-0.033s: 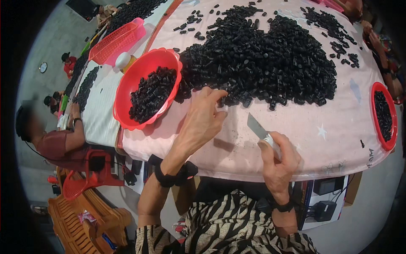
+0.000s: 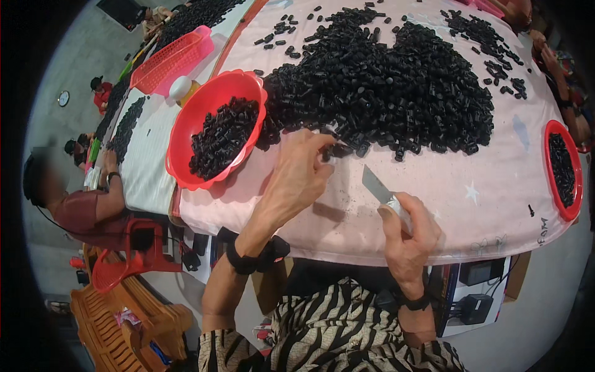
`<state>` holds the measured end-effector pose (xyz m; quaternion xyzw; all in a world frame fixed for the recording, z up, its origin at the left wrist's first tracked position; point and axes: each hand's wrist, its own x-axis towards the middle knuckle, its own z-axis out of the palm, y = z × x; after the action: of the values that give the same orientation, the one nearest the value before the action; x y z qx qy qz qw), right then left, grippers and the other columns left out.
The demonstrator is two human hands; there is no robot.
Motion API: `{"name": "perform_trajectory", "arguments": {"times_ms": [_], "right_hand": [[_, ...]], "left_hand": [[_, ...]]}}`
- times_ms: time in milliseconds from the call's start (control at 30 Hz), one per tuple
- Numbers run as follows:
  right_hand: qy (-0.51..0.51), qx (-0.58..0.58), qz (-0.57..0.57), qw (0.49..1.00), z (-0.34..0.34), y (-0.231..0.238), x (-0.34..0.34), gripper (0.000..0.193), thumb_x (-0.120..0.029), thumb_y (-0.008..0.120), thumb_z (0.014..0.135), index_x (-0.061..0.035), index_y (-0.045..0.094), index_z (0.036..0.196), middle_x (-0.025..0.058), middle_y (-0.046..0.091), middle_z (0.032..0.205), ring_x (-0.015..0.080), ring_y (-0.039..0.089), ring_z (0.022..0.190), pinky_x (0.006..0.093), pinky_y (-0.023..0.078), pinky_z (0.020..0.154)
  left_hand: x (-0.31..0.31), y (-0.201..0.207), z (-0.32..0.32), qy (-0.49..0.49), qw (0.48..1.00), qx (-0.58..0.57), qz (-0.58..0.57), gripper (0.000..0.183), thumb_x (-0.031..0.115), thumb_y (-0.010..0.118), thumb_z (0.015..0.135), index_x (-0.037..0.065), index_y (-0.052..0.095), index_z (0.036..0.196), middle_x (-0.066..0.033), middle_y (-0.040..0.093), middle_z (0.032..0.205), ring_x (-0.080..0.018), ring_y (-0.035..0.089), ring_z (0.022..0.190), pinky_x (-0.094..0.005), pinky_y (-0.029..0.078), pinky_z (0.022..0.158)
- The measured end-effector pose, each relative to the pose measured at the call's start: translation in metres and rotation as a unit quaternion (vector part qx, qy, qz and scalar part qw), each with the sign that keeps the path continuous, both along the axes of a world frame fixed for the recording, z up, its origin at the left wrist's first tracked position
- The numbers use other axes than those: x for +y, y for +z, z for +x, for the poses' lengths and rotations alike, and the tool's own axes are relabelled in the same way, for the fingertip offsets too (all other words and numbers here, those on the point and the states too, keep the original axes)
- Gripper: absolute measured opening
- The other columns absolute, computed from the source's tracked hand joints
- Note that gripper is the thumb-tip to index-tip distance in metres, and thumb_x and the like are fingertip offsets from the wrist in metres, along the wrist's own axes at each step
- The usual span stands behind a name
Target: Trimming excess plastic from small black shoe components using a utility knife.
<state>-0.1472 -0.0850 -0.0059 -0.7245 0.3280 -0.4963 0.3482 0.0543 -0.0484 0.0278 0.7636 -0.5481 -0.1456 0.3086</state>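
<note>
At the near edge of a large pile of small black cylindrical plastic pieces (image 2: 384, 87), my left hand (image 2: 297, 170) is curled, its thumb and fingertips closing on a small black piece (image 2: 334, 150). The fingers partly cover that piece. My right hand (image 2: 409, 239) grips a small knife (image 2: 376, 186) by a white wrapped handle. Its flat grey blade points up and left, above the cloth and apart from the pile. Beside my left hand stands a red scallop-rimmed bowl (image 2: 175, 146), tilted and partly filled with more of the black pieces.
A pale pink cloth (image 2: 471, 217) covers the table. On the right sits a red oval basket (image 2: 576, 198) of small black parts. A pink-red perforated basket (image 2: 164, 65) lies at left. A person (image 2: 93, 208) works by a red chair (image 2: 133, 260); others sit farther off.
My left fingertips have shifted slightly at the pile's edge, and a black piece now shows at them. The right hand and knife stay in place.
</note>
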Motion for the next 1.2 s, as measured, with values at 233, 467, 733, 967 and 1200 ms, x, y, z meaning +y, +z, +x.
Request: {"name": "perform_trajectory", "arguments": {"times_ms": [233,467,733,967,1200], "right_hand": [[-0.003,0.009,0.002,1.0,-0.002,0.001,0.0,0.021,-0.01,0.074,0.081,-0.0004,0.062,0.095,0.0074,0.059,0.072,0.0145,0.051,0.054,0.0267,0.039,0.045],[-0.011,0.018,-0.007,1.0,-0.002,0.0,0.002,0.021,-0.011,0.073,0.082,0.0002,0.062,0.097,0.0083,0.06,0.074,0.016,0.054,0.058,0.0269,0.041,0.046],[-0.008,0.042,0.043,0.998,-0.002,0.002,0.005,0.02,-0.008,0.072,0.082,0.0006,0.062,0.097,0.0086,0.061,0.077,0.0157,0.054,0.06,0.0272,0.041,0.048],[-0.004,0.023,0.016,1.0,-0.002,-0.004,0.003,0.02,-0.009,0.072,0.082,0.0006,0.062,0.097,0.009,0.062,0.077,0.0161,0.054,0.059,0.0278,0.041,0.047],[-0.005,0.03,0.008,0.999,-0.002,-0.001,0.002,0.021,-0.011,0.073,0.083,0.0008,0.062,0.096,0.0082,0.06,0.074,0.016,0.053,0.058,0.0277,0.04,0.046]], "left_hand": [[0.027,-0.006,-0.001,0.065,0.967,0.248,0.016,0.037,-0.002,0.064,0.08,0.0,0.06,0.116,-0.0049,0.058,0.094,-0.0074,0.054,0.073,-0.0194,0.046,0.064],[0.024,-0.003,-0.005,0.045,0.989,0.139,-0.035,0.028,0.003,0.066,0.081,-0.001,0.064,0.109,-0.0041,0.06,0.085,-0.009,0.054,0.071,-0.0236,0.047,0.064],[0.01,-0.018,-0.025,0.025,0.995,0.0,-0.094,0.022,0.005,0.068,0.081,0.0,0.064,0.102,-0.0087,0.052,0.078,-0.0199,0.052,0.064,-0.032,0.045,0.059],[0.019,-0.017,-0.034,0.046,0.982,0.15,-0.104,0.024,-0.001,0.062,0.085,-0.001,0.061,0.109,-0.0094,0.062,0.093,-0.016,0.06,0.073,-0.0278,0.05,0.062],[0.055,-0.009,-0.03,0.083,0.819,0.56,-0.095,0.033,0.002,0.055,0.091,-0.005,0.054,0.124,-0.0136,0.063,0.105,-0.0139,0.062,0.083,-0.0247,0.051,0.072]]}}
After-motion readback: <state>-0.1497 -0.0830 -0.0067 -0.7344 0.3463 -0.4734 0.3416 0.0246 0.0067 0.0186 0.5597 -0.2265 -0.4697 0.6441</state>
